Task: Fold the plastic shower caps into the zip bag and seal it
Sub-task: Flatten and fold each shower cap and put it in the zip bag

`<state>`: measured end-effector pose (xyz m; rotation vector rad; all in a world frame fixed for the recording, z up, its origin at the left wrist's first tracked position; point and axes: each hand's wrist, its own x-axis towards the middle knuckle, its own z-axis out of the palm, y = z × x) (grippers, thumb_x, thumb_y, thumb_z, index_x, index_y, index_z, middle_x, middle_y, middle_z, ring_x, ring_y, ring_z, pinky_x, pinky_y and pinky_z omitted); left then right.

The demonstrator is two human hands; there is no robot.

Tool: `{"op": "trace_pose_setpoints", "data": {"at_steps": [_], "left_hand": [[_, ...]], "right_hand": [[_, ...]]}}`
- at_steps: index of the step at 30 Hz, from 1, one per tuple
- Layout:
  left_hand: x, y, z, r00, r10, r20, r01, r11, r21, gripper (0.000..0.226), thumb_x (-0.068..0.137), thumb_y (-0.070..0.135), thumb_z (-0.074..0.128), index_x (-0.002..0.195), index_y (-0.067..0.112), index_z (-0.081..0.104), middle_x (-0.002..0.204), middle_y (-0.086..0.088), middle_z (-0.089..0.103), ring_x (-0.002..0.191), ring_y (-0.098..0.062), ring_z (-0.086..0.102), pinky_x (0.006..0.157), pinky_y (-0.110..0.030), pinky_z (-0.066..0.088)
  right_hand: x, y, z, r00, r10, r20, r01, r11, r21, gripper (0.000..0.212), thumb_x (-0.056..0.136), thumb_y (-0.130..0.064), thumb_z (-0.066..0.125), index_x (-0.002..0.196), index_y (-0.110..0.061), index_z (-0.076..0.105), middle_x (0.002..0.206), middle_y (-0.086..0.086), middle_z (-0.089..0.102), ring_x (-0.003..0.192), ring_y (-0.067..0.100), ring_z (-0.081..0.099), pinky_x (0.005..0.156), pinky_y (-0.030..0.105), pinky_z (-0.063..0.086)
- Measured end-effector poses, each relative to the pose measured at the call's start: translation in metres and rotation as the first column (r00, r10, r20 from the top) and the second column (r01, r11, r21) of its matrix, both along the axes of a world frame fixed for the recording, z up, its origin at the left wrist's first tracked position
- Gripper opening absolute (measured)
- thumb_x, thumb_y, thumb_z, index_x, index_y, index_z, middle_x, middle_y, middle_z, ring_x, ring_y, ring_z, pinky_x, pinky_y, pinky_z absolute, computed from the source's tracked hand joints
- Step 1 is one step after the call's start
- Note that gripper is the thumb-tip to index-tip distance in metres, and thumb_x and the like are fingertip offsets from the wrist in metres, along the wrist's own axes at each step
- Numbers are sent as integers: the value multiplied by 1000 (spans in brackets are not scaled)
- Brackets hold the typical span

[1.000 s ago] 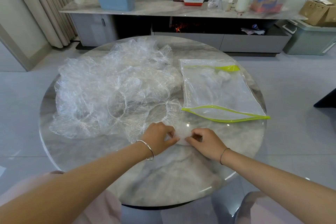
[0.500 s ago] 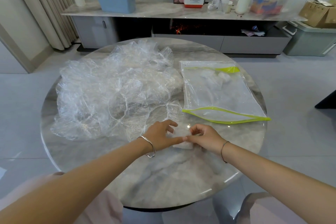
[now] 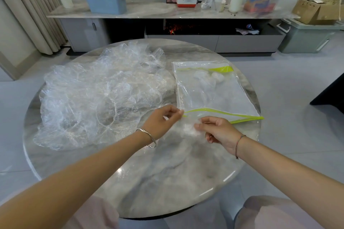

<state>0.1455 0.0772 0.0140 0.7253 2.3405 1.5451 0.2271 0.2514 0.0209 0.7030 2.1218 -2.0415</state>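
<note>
Head view (close), down over table (image 3: 141, 182)

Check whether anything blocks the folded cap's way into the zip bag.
Nothing visible does. The folded clear plastic shower cap, pinched by the right hand, is in front of the green-edged mouth of the clear zip bag. The left hand is at that mouth's left corner; the pile of loose clear caps lies leftward, off the path.

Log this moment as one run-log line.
step: bagging folded cap | left hand: pinches zip bag corner | right hand: holds folded cap near bag mouth | cap pile: loose, left of bag | bag: unsealed
</note>
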Motion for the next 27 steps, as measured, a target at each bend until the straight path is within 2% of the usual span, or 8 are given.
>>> {"op": "trace_pose_setpoints", "data": {"at_steps": [3,5,9,14,18,22,25,27], "left_hand": [[-17,20,-3,944,7,-330,-57,989,-140,26,97,30,47,115,16,61,106,5,64,94,-6,53,82,-18,35],[-30,40,-9,827,-180,-533,-56,916,-397,48,94,37,50,138,19,43,135,0,50,121,-18,44,100,-24,28],[-49,77,-24,670,-532,-518,-122,609,-784,75,93,49,45,150,28,1,158,4,6,144,-23,10,116,-35,6],[-70,104,-12,720,-433,-542,-18,769,-639,44,100,34,38,143,27,36,153,2,28,138,-27,29,111,-37,24],[-71,111,13,863,-239,-445,91,940,-329,52,97,45,29,136,18,49,140,-5,50,129,-22,45,104,-34,37],[-62,106,30,850,-210,-483,61,950,-306,61,90,52,18,135,24,50,137,2,53,126,-19,48,98,-38,43],[-49,103,37,851,-228,-474,79,946,-314,50,97,45,23,136,25,49,136,1,53,125,-20,49,98,-36,42],[-41,102,47,864,-209,-459,81,956,-283,42,102,36,26,134,22,50,133,-2,56,122,-22,51,97,-31,40]], "right_hand": [[3,20,3,995,-75,-60,77,997,27,17,81,2,68,79,-12,59,75,7,62,46,5,61,45,14,47],[5,33,1,988,-110,-108,117,991,65,19,80,7,67,77,-10,58,78,10,62,50,3,63,51,14,50],[9,50,-5,980,-45,-194,96,960,265,18,76,9,69,77,-8,62,77,2,63,55,-6,59,59,7,47],[10,55,-14,960,86,-265,20,927,374,26,82,4,63,95,-19,63,100,-4,65,92,8,63,83,14,49],[3,52,-11,911,143,-388,89,847,524,31,91,-2,53,119,-12,59,116,-6,59,108,6,56,91,7,39],[-11,52,-4,859,213,-466,174,735,656,38,92,-7,46,129,-4,52,131,2,53,124,16,49,105,26,37],[-20,49,3,908,232,-349,97,694,714,40,96,-7,45,135,-3,45,142,10,45,132,21,40,111,27,28],[-25,48,3,947,308,-94,-109,583,805,43,99,-15,39,142,-6,36,151,9,32,138,20,30,110,23,20]]}}
